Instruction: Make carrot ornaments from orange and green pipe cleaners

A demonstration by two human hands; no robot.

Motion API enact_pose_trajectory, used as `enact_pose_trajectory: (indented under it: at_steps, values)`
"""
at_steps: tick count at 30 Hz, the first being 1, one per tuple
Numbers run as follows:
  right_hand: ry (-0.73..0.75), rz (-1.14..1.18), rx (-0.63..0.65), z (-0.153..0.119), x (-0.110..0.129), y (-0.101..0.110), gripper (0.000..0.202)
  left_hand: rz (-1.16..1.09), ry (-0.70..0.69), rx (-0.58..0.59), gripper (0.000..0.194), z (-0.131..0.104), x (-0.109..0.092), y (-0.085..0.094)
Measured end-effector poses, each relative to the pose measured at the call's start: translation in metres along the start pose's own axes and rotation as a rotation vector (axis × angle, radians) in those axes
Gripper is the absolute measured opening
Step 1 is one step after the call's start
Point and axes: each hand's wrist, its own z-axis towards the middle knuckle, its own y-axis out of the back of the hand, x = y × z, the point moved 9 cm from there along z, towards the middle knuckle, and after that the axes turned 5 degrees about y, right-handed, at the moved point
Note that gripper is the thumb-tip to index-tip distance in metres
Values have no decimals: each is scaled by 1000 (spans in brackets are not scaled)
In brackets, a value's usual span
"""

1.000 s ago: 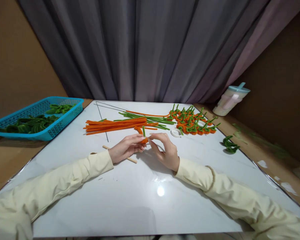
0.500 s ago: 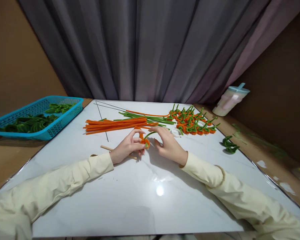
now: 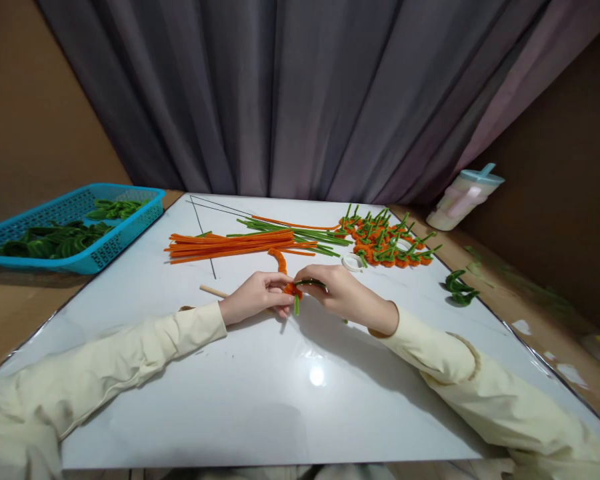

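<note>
My left hand (image 3: 261, 293) is closed in a pinch on a small coiled orange pipe cleaner (image 3: 293, 291) above the middle of the table. A curved orange length (image 3: 280, 260) rises behind those fingers. A short green pipe cleaner end (image 3: 297, 305) hangs down from the coil. Close against it, my right hand (image 3: 333, 290) has thumb and fingers pinched together on a dark green strand (image 3: 311, 283) at the coil; its fingertips partly cover the piece. Under my left hand lies a thin wooden stick (image 3: 213, 291), partly hidden.
Behind my hands lie bundled orange pipe cleaners (image 3: 230, 245) and green ones (image 3: 300, 231). Several orange pieces with green stems (image 3: 380, 237) and a white ring (image 3: 352, 262) are at right. A blue basket (image 3: 97, 261), green curls (image 3: 460, 290) and a tumbler (image 3: 460, 200) stand around.
My right hand has come in against the coil, its fingers now pinched there. The green strand that stretched up to it is no longer extended, and a green end now points down.
</note>
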Motion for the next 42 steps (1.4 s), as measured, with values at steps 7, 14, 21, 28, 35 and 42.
enact_pose_trajectory:
  at_steps: [7, 14, 21, 28, 35, 42]
  values:
    - [-60, -46, -45, -3, -10, -2, 11, -118, 9, 57, 35, -2, -4, -4]
    - [-106, -75, -48, -4, -16, -2, 7, -19, 25, -38, 48, 1, -1, 3]
    - [-71, 27, 26, -4, -9, -11, 16, -70, 68, -112, 36, 0, 4, 7]
    - [-30, 24, 169, -6, 5, -21, 30, -86, 50, -178, 30, 2, 7, 12]
    - [-45, -140, 194, -7, 10, -31, 14, -54, -21, -123, 22, 2, 4, 8]
    - [-28, -273, 236, -8, 11, -41, 23, -97, -13, -85, 26, 2, 5, 4]
